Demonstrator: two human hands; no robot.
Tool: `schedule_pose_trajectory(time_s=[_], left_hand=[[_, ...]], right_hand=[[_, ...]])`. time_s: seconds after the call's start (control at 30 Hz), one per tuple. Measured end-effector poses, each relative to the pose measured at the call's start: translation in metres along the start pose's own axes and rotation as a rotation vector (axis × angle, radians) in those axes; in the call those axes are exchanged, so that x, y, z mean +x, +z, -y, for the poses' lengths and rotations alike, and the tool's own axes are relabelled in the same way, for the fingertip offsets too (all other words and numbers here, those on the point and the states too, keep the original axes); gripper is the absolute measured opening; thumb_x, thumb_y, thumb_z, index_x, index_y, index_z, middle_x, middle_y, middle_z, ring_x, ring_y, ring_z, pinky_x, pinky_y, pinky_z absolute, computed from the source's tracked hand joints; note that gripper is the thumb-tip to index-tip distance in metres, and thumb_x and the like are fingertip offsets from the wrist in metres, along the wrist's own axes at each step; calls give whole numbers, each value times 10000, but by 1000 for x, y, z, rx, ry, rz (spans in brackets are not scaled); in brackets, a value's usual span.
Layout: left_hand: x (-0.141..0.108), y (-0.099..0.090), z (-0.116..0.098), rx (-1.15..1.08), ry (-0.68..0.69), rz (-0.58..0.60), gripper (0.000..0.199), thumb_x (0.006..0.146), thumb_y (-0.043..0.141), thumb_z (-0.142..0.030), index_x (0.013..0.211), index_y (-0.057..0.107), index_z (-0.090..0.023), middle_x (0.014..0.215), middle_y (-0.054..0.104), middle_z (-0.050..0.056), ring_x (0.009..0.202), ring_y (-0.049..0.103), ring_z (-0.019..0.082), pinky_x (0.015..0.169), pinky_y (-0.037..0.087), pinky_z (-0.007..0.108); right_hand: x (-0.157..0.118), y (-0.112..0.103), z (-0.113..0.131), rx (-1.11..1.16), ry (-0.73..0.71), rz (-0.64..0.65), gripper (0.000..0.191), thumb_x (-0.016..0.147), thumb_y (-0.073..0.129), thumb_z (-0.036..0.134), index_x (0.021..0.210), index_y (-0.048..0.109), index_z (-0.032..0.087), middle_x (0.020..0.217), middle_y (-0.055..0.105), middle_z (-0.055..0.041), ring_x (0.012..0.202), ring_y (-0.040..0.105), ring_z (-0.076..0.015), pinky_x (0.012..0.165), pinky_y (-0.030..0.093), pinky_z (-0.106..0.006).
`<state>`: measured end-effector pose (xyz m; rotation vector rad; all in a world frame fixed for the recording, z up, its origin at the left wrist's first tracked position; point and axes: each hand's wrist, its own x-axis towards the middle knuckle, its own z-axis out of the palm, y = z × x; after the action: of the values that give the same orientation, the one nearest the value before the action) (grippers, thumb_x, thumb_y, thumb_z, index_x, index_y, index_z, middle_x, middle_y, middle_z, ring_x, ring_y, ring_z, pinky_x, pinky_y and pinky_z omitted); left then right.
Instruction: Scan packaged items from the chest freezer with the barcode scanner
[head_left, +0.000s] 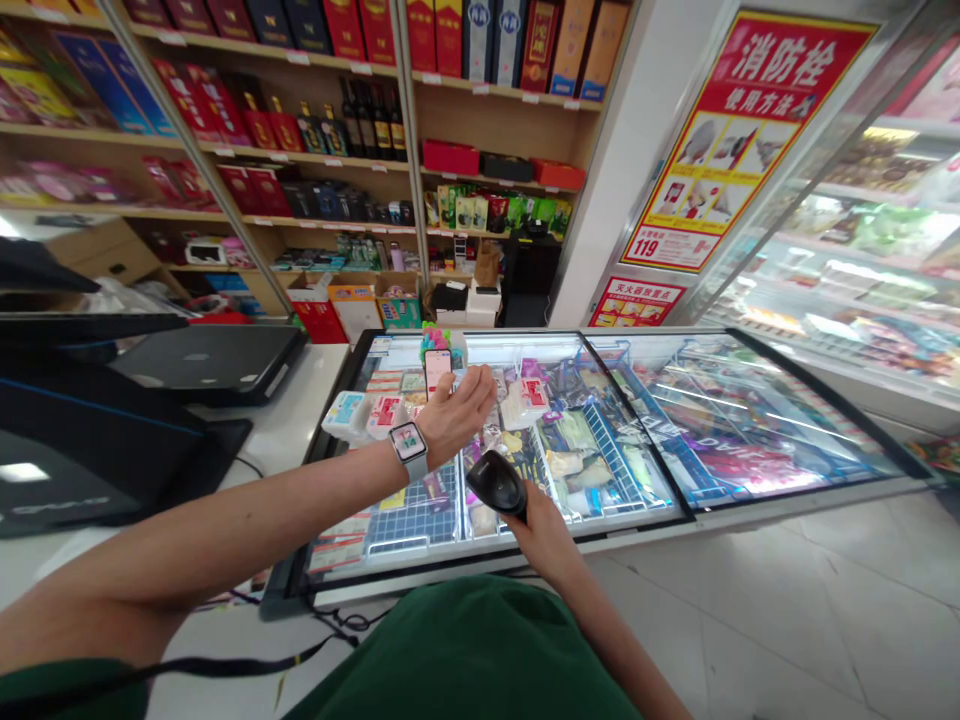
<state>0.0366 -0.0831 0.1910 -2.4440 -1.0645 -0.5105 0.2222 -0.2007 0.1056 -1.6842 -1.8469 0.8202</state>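
My right hand (541, 530) grips the handle of a black barcode scanner (497, 482), its head pointing up and left over the glass-topped chest freezer (420, 515). My left hand (459, 410), with a smartwatch (409, 442) on the wrist, stretches over the freezer with its fingers extended. Its thumb overlaps the lower part of an upright phone (438, 372) with a lit screen; whether it touches is unclear. A colourful pink, green and blue item (433, 340) is behind the phone. White packs with red labels (384, 413) sit to the left, and another white pack (525, 402) to the right.
Bagged frozen goods (574, 455) lie in baskets under the glass. A black checkout machine (97, 430) and a flat black device (217, 360) occupy the left counter (300, 400). Shelves (315, 160) of boxes and bottles stand behind. Black cables (352, 620) hang near my body.
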Motion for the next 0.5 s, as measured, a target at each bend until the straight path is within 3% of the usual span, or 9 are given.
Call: schedule_pose_trajectory(time_s=[0.13,0.27,0.4,0.5], left_hand=[[15,18,-5,-100,-24,41,455,915,367,-86,1319,563,-160,1404,532,189,1329,440,297,1053,293,499],[32,51,-2,-383,-343,260,319,879,507,-192,1167,645,-198,1297,596,152,1310,433,314,1122,206,516],[48,90,-2,-518,-529,392,360,824,617,-392,1103,657,-168,1119,681,165,1141,566,371,1007,334,541],[56,117,-11,-643,-661,461,579,808,600,-569,1174,607,-120,1037,708,172,967,652,319,834,452,423]], right_hand=[[-7,-2,-8,8,44,-15,228,838,601,165,1062,556,177,1001,664,-94,969,627,-248,828,452,-330],[-16,-6,-13,-28,102,-48,207,836,610,173,1034,550,173,1010,667,-102,946,627,-249,810,449,-328],[-24,-10,-16,-35,134,-68,211,826,611,153,1021,536,181,1024,669,-99,950,624,-246,826,441,-332],[-27,-13,-18,-23,170,-89,221,816,623,149,1015,531,181,1018,670,-97,949,624,-244,827,438,-332]])
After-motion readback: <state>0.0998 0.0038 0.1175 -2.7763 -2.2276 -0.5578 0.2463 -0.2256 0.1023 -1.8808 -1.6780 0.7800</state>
